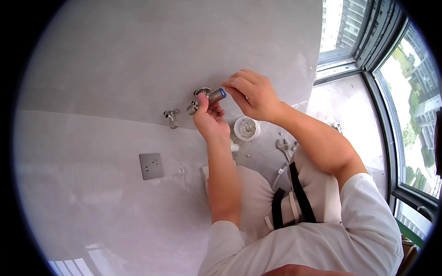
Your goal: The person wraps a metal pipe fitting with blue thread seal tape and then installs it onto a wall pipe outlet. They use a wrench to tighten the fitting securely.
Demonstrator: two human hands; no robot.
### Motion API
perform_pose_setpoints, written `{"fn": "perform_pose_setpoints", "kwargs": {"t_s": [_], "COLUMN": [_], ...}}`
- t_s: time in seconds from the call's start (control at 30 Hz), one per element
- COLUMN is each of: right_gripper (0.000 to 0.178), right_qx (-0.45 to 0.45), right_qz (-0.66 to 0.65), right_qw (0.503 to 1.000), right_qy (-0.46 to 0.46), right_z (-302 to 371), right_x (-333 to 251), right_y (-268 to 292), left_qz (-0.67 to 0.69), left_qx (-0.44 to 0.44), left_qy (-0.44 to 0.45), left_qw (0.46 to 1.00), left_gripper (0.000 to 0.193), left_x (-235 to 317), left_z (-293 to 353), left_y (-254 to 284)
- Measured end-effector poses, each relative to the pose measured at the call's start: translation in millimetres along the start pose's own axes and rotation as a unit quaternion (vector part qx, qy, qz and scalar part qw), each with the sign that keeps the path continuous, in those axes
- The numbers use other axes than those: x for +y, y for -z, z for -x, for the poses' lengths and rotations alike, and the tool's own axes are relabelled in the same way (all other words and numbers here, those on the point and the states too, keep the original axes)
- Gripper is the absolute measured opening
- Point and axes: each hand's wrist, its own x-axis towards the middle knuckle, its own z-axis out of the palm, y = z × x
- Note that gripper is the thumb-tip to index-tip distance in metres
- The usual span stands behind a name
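A silvery metal tap valve [217, 95] with a blue ring at its right end sticks out from a round wall flange [201, 91]. My left hand [212, 122] is closed around the valve's body from below, thumb on the near side, and covers part of it. Just right of the blue-ringed end, my right hand [254, 95] is raised with its fingers bent and the thumb and fingertips drawn together. Whatever those fingertips may hold is too small to make out. A second metal angle valve [172, 120] is fixed to the wall further left.
Beside my knees stands a white bucket [236, 130] with pale material in it. An adjustable wrench [283, 146] and a hose with a white fitting [280, 172] lie on the floor. The wall carries a grey socket plate [151, 166]. Dark-framed windows [369, 73] run along the right.
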Motion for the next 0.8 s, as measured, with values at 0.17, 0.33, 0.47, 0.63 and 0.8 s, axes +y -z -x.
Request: {"fn": "perform_pose_setpoints", "kwargs": {"t_s": [0.17, 0.33, 0.47, 0.63, 0.8], "right_gripper": [0.017, 0.019, 0.018, 0.018, 0.016], "right_qx": [-0.002, -0.015, -0.012, -0.027, -0.043], "right_qz": [-0.002, -0.01, -0.023, 0.002, -0.01], "right_qw": [1.0, 1.0, 1.0, 1.0, 0.999], "right_qy": [0.004, 0.008, -0.006, 0.006, -0.031], "right_z": [0.2, -0.2, -0.6, -2.4, 5.1], "right_x": [-2.1, -3.3, -9.6, -4.1, 6.2], "right_y": [-0.6, -5.4, -16.1, -6.3, -12.3], "left_qz": [-0.207, -0.476, -0.667, -0.479, 0.285], "left_qx": [-0.01, -0.015, 0.018, -0.038, -0.179], "left_qy": [-0.12, -0.241, -0.374, -0.297, 0.291], "left_qw": [0.971, 0.846, 0.644, 0.825, 0.896], "left_gripper": [0.03, 0.038, 0.044, 0.065, 0.074], "left_x": [-0.4, 10.0, 9.8, -13.9, -6.8], "left_z": [-6.1, -2.5, -5.9, 22.6, 34.5], "left_y": [7.9, 8.8, 17.0, 48.3, 20.1]}}
